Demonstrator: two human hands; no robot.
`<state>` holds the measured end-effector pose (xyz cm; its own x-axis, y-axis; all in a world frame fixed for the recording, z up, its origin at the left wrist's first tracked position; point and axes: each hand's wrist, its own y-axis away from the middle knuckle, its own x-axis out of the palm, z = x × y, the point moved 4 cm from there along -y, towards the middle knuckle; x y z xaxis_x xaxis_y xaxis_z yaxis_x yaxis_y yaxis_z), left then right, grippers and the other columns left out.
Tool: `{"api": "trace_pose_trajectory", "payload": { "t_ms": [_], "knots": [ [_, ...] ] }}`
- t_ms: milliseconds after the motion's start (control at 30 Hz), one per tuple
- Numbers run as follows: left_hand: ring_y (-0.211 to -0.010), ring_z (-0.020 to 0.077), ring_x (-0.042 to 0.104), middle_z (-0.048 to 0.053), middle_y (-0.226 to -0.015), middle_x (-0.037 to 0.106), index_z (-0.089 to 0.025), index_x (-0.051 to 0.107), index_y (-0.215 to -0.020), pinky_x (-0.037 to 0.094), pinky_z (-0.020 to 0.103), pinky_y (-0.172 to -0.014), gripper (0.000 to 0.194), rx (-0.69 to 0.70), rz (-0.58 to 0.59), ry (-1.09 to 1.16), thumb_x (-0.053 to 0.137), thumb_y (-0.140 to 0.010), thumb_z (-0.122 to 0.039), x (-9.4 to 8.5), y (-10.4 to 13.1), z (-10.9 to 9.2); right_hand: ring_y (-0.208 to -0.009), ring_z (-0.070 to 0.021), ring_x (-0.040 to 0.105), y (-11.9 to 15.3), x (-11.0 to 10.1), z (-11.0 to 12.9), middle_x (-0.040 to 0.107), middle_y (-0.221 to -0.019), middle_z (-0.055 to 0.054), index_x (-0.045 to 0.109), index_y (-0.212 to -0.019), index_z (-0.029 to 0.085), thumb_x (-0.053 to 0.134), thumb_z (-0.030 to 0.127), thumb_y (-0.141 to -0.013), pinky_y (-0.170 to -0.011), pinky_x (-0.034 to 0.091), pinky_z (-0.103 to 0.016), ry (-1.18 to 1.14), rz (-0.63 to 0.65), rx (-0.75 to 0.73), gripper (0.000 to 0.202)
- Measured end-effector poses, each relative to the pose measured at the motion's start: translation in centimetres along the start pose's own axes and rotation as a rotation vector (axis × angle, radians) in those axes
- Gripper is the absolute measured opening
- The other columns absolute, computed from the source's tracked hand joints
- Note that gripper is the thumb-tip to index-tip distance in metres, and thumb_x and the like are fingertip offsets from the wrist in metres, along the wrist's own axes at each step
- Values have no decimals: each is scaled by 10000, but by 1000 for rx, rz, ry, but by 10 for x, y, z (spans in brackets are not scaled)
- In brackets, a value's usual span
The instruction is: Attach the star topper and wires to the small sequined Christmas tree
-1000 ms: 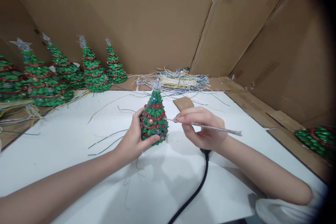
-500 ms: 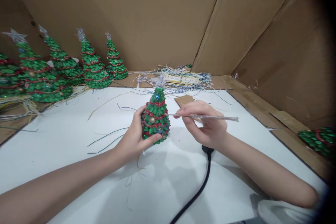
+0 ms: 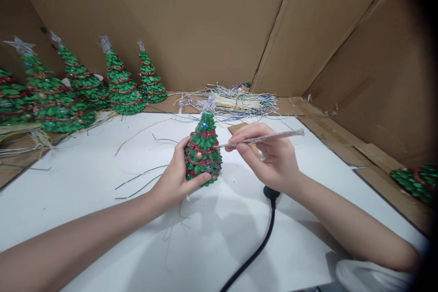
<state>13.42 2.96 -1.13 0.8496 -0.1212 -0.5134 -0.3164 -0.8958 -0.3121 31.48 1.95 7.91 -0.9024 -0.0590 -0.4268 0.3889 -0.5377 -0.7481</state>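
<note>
Cardboard walls enclose a white table on three sides. Along the table's far left edge stands a row of finished trees, green with red garlands and silver stars, so several pieces look done. Another green tree lies at the right edge, partly cut off. At the far edge, in the middle, lies a heap of thin strands, pale and blue; loose strands are scattered over the table toward the left. A black cable runs from the near edge up to a point just beneath the right wrist.

Near the table's centre the left hand is clamped around the base of a small tree, holding it upright. The right hand pinches a thin stick, its tip touching the tree's right side about halfway up. This tree already carries its star, garlands and beads, so the work on it seems to be late touch-up, not yet finished.

Compared with half a second ago, the stick's outer end has tilted upward and the right hand has risen slightly; the tree and left hand have barely moved.
</note>
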Motion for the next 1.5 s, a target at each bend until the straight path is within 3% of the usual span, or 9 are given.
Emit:
{"api": "trace_pose_trajectory", "payload": {
  "t_ms": [200, 467, 967, 1300, 1500],
  "knots": [
    [-1244, 318, 383, 158, -1389, 305, -210, 87, -1362, 333, 472, -1022, 842, 5, -11, -10, 632, -749, -404, 0, 0, -2, -778, -145, 592, -8, -2, 5, 611, -843, -38, 549, -929, 192, 489, 136, -841, -691, 509, -313, 42, 130, 12, 120],
    [-1224, 303, 391, 153, -1367, 315, -216, 87, -1351, 346, 463, -1004, 814, 25, -3, -40, 618, -759, -392, 0, 0, -3, -861, -142, 594, -9, 6, 11, 641, -906, -54, 533, -958, 185, 435, 154, -885, -729, 497, -280, 95, 216, -82, 126],
    [-1265, 309, 347, 180, -1393, 259, -200, 9, -1376, 336, 488, -1012, 828, 48, 27, -91, 563, -798, -413, 2, 2, -1, -824, -161, 605, -6, 13, 1, 625, -873, -61, 519, -921, 194, 394, 230, -916, -701, 500, -316, -37, 142, -2, 130],
    [-1249, 327, 368, 195, -1383, 287, -193, 9, -1378, 344, 511, -999, 836, 48, 26, -99, 569, -791, -399, 2, 2, -1, -865, -175, 600, 2, 19, 0, 610, -888, -76, 497, -950, 197, 403, 189, -897, -698, 521, -339, -43, 158, -131, 108],
    [-1250, 315, 376, 178, -1380, 310, -209, 30, -1376, 339, 503, -1010, 828, 66, 23, -85, 584, -784, -373, 2, 1, -2, -872, -173, 594, 7, 23, 0, 593, -884, -62, 493, -975, 216, 387, 158, -899, -733, 511, -363, -34, 9, -112, 143]
  ]
}}
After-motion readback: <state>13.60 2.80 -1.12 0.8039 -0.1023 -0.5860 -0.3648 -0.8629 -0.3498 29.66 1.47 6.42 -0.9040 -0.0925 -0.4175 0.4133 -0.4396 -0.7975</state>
